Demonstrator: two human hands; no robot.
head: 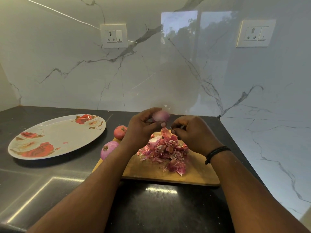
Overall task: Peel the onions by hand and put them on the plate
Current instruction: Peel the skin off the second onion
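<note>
My left hand (140,128) grips a pale purple peeled onion (161,116) above the far end of the wooden cutting board (198,174). My right hand (193,132) sits just right of it, fingers curled and pinching a small strip of onion skin (168,131) that hangs down. A heap of red-purple peels (165,151) lies on the board. Beside my left wrist rests a purple onion (108,148), and a reddish unpeeled onion (119,131) sits behind it. The oval floral plate (55,132) stands to the left with no onion on it.
The dark counter (50,182) meets marble walls at the back and right, forming a corner (218,116). Two wall sockets (114,35) (255,33) sit above. A black band circles my right wrist (217,153).
</note>
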